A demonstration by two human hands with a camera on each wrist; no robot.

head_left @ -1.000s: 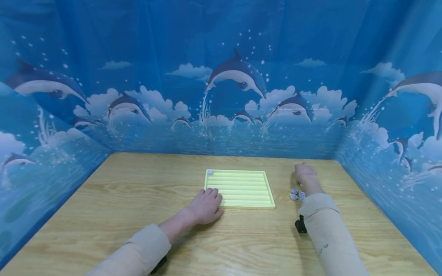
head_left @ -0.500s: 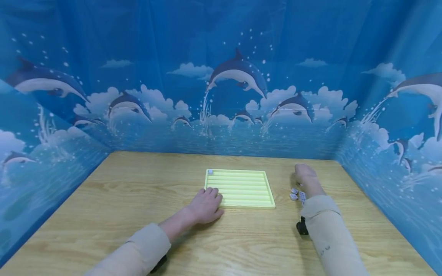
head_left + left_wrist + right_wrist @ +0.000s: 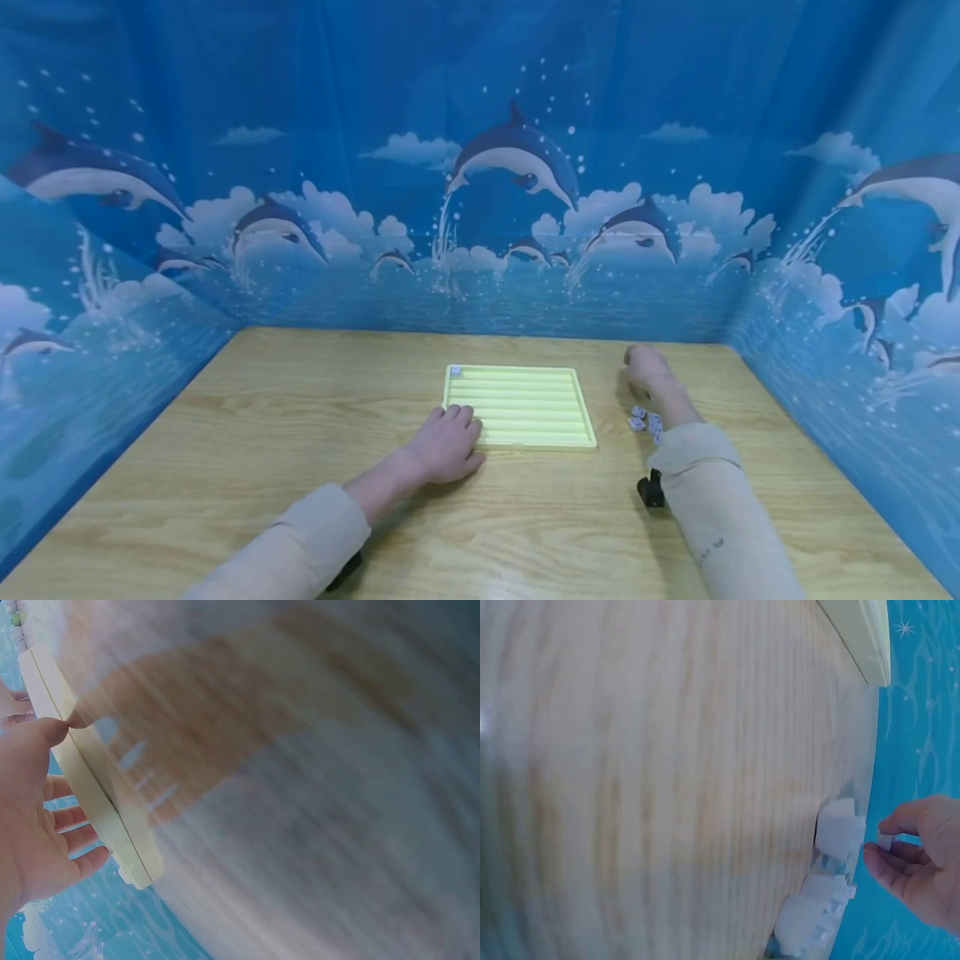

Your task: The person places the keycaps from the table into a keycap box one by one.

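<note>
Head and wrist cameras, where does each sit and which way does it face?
Head: on the head, facing forward and down at table, tray and dolphin curtain; left hand, right hand and forearms show.
Left wrist: on that wrist, facing the tray's edge; left hand touches it.
Right wrist: on that wrist, facing across the table toward loose tiles; right hand pinches a white piece.
Shared: both wrist views show tray, table and curtain.
</note>
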